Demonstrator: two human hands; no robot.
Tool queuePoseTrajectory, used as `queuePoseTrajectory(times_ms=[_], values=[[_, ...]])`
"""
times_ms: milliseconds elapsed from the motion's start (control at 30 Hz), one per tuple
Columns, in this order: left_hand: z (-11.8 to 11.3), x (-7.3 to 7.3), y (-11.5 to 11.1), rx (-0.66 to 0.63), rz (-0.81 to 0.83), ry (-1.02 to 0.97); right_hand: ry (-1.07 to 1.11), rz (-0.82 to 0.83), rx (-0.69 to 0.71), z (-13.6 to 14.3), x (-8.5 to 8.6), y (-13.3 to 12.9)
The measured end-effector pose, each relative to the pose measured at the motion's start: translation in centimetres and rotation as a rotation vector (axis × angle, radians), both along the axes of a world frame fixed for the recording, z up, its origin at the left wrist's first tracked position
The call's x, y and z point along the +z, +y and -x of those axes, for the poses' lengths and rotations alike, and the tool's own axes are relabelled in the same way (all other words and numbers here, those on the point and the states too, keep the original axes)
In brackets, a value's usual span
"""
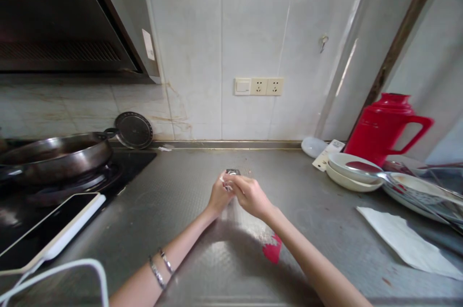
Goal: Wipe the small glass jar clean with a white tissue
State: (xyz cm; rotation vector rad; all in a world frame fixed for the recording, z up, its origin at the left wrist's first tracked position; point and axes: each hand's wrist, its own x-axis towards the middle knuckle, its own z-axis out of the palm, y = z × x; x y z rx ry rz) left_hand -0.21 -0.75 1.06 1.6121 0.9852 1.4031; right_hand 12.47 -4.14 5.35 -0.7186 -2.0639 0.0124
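Observation:
Over the middle of the steel counter (173, 186), my left hand (218, 197) and my right hand (252, 196) meet with their fingers closed together. Between the fingertips pokes out a small dark object with a shiny pale edge (233, 172); the rest of it is hidden by the fingers, so its kind is unclear. Something whitish shows at the left fingertips. Two silver bracelets (161, 268) circle my left forearm. Beside my right forearm lies a torn red scrap (272, 250) on the counter, next to pale crumbs.
To the left, a steel pan (68, 157) sits on the black stove, with a phone (47, 234) and white cable in front. A red thermos jug (379, 128), stacked bowls (352, 176), plates with utensils and a white napkin (408, 239) are on the right. Wall sockets (266, 86) face me.

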Motion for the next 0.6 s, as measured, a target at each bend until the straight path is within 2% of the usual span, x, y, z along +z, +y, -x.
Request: queuePoseTrajectory(times_ms=[67,133,167,233,400,500,600], values=[[0.1,0.6,-0.2,-0.021,0.026,-0.037,0.234,0.122,-0.027,-0.5,0.4,0.8],[0.2,0.9,-0.4,-0.041,0.064,-0.075,0.487,0.206,-0.128,-1.4,0.8,1.9],[0.2,0.9,-0.4,-0.044,0.080,-0.087,0.580,0.237,-0.175,-1.8,0.8,2.6],[0.3,0.9,-0.5,-0.047,0.102,-0.091,0.666,0.282,-0.184,-2.7,0.7,3.8],[0.1,0.9,-0.8,-0.053,0.077,-0.014,0.560,0.360,-0.097,-3.2,-1.1,4.9],[0.1,1.1,-1.1,-0.057,0.061,0.022,0.491,0.415,-0.012,-2.7,-1.8,4.4],[0.0,1.5,-1.4,-0.077,0.067,0.020,0.461,0.412,-0.028,-2.2,-1.7,3.5]])
